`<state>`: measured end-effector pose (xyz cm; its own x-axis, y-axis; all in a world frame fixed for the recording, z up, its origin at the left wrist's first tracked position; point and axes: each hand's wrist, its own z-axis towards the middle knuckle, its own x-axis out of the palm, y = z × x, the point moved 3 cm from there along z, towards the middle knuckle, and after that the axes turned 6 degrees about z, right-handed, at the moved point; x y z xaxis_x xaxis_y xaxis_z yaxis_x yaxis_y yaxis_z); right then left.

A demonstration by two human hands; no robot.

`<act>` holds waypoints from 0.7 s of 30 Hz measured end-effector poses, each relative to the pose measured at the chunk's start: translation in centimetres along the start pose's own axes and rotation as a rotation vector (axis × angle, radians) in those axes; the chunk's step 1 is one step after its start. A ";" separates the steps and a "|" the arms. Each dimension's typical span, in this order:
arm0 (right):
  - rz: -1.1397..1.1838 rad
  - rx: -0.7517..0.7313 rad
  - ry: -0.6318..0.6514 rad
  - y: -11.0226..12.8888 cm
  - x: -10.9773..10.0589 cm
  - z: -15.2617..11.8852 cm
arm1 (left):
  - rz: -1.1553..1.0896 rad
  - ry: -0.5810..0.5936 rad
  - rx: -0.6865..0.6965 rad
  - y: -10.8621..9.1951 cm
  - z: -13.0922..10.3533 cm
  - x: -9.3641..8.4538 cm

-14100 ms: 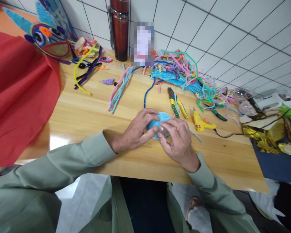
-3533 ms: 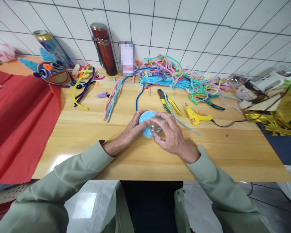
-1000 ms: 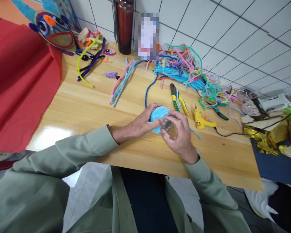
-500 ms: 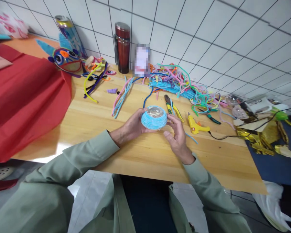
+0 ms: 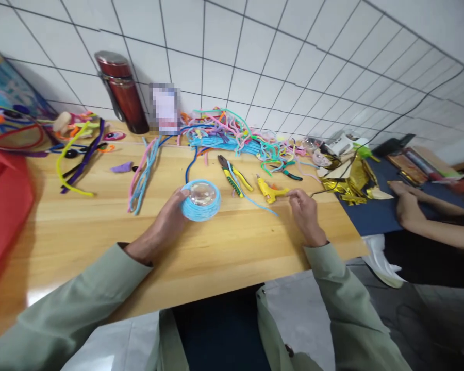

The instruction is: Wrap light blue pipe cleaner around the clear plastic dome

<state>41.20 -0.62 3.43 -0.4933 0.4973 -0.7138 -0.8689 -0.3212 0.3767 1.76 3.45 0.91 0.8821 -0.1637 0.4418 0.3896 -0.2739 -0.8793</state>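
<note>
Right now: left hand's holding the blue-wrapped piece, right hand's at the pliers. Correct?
Wrong tool: in the head view, the right hand is at the yellow glue gun. The left hand is holding the blue-wrapped piece.

no words, numbers or brands can be read. the phone [image 5: 165,109] has its screen blurred into squares, and markings on the blue can [image 5: 17,87] are too smeared to make out.

The blue-wrapped dome [image 5: 201,202] partly hides the left hand [image 5: 167,219]; the upright panel [image 5: 165,109] is pixelated.
</note>
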 end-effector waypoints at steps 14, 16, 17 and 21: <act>-0.319 -0.161 0.436 -6.3 4.7 1.9 | -0.402 0.105 -0.346 -1.1 0.1 0.0; -0.328 -0.182 0.432 -6.6 4.9 2.2 | -0.445 0.172 -0.357 -1.2 0.0 0.1; -0.309 -0.183 0.422 -6.7 4.9 2.4 | -0.463 0.202 -0.363 -1.2 0.0 0.2; -0.086 -0.106 0.315 -6.1 3.8 3.1 | -0.501 0.279 -0.390 -1.6 -0.5 0.5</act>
<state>44.54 5.72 0.22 -0.3669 0.2580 -0.8938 -0.8895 -0.3788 0.2558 1.46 3.36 2.62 0.4992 -0.1515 0.8531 0.5629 -0.6919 -0.4522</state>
